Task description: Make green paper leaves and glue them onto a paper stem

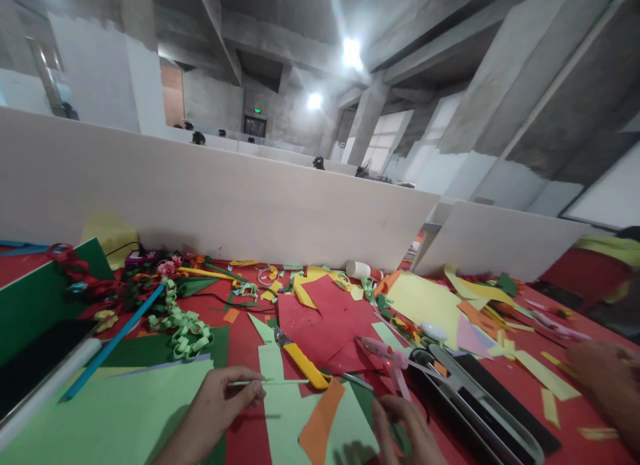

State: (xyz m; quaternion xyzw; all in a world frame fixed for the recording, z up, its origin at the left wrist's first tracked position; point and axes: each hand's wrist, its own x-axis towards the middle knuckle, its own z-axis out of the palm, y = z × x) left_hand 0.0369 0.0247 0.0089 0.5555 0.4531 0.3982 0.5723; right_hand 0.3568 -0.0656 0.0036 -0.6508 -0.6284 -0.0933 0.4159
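Between thumb and fingers, my left hand [220, 398] pinches a thin light green paper strip [287, 382], which points to the right. A yellow utility knife [306, 366] with its blade out lies just beyond the strip's tip. My right hand [407, 428] is at the lower edge, its fingers apart and holding nothing that I can see. Just beyond it rests a pink glue gun [387, 357] with a small red light lit. Light green sheets [273, 412] and an orange paper piece [321, 425] lie between my hands. A red sheet [320, 328] lies farther back.
A paper trimmer [480, 405] stands right of my right hand. Another person's hand [607, 372] is at the far right. Left are a blue stick [117, 338], green paper curls [187, 332] and a dark flat panel [40, 358]. A white partition [225, 198] closes off the back.
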